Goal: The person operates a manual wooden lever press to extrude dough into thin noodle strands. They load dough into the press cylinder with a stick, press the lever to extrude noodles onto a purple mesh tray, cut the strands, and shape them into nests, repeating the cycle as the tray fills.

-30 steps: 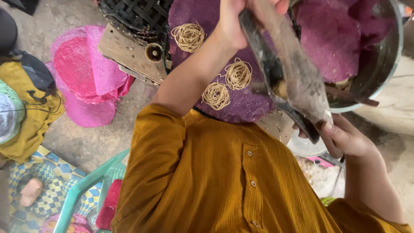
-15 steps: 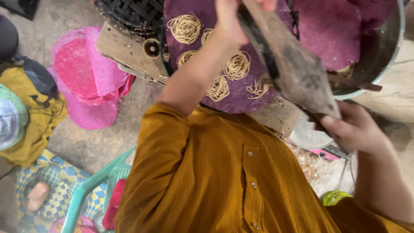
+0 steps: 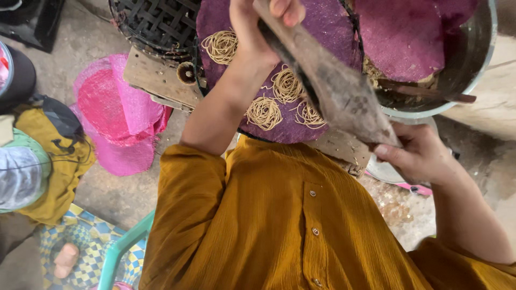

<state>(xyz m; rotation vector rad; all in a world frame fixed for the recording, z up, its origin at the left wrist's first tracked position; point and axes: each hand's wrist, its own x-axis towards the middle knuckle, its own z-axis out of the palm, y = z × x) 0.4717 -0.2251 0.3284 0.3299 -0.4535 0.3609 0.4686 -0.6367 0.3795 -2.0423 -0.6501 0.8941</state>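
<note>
Hands, left point(image 3: 266, 21) and right point(image 3: 422, 156), each grip closed on wooden press point(image 3: 333, 91) ends

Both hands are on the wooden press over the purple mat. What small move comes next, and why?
Probably shift the wooden press toward the mat's bare upper part. Left hand and right hand hold its ends, and noodle nests already crowd the near side of the purple mat.

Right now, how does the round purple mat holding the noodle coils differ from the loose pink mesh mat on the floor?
The round purple mat lies flat on a tray and carries several coiled noodle nests; the pink mesh mat lies crumpled and folded on the concrete floor with nothing on it. The purple one is darker and looks dense; the pink one is bright and see-through. Both are woven, roundish sheets.
</note>
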